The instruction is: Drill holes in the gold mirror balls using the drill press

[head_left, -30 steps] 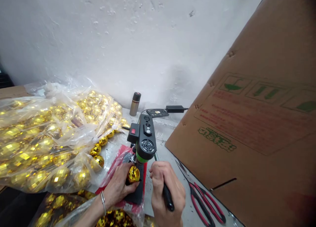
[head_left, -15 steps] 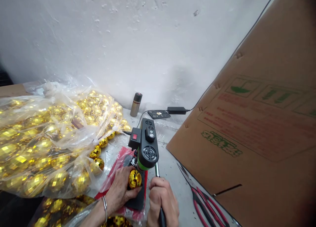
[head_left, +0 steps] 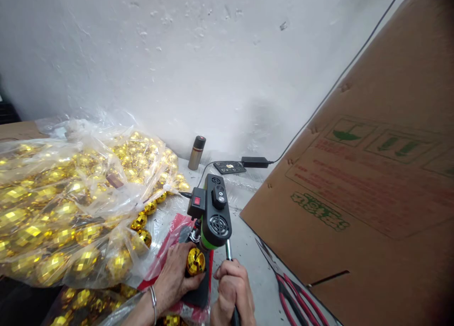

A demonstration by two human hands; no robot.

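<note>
My left hand is closed around a gold mirror-faceted ball, thumb and fingers on its sides. The ball sits just below the head of a small black bench machine with a green band, two round vents and a red switch. I cannot tell whether the machine's underside touches the ball. The machine's dark base rests on red plastic wrapping. My right hand is wrapped round the black grip of a metal lever at the machine's right side.
Clear bags of gold balls fill the left. A dark-capped canister, a black patterned flat object and a power adapter lie by the wall. Red-handled scissors lie beside a tall cardboard box on the right.
The view has shifted slightly, so everything sits a little lower. Both hands keep their holds on the ball and the lever, with no clear movement of either.
</note>
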